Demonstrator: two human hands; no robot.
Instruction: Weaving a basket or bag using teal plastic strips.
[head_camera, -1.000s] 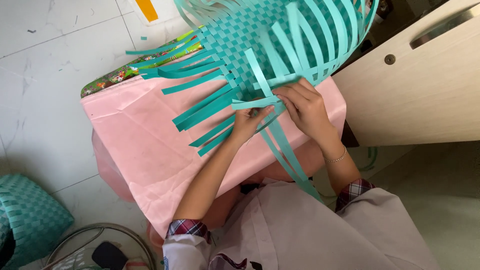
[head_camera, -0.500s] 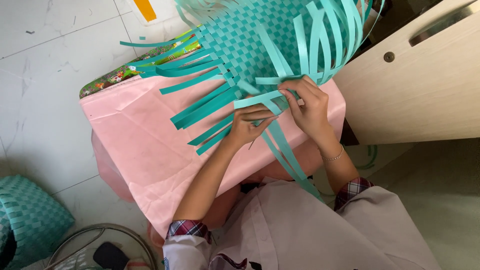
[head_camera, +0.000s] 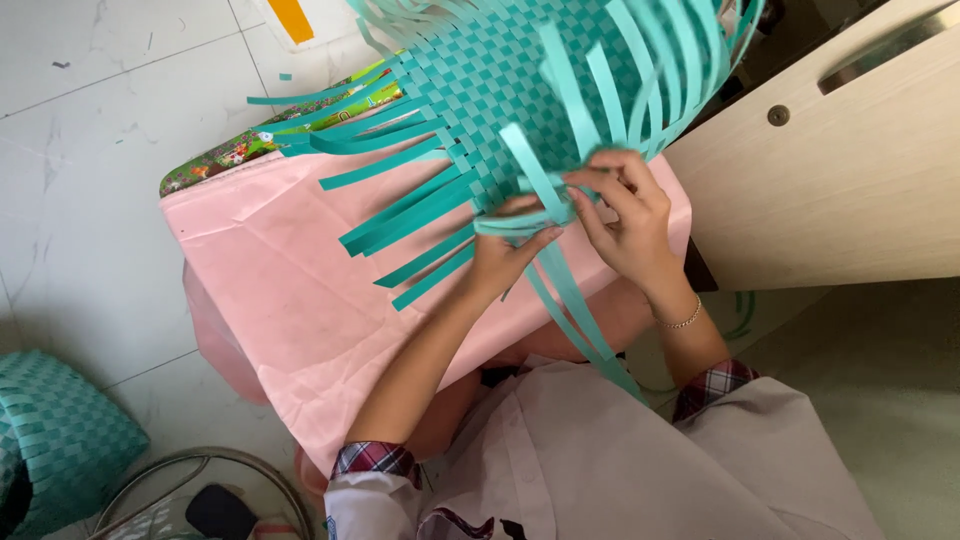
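The top edge cut off the weave (head_camera: 520, 80), whose lower corner hid the left hand (head_camera: 505, 255)'s fingertips, while the right hand (head_camera: 625, 215)'s fingertips were tucked behind a strip (head_camera: 530, 165), the left edge cropped a woven basket (head_camera: 55, 440), and pink cloth (head_camera: 300, 270) hid most of the patterned mat (head_camera: 250, 145).

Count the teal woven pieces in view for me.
2: the half-woven teal strip basket on the pink cloth, worked by both hands, and a finished teal woven piece at bottom left, partly cut off.
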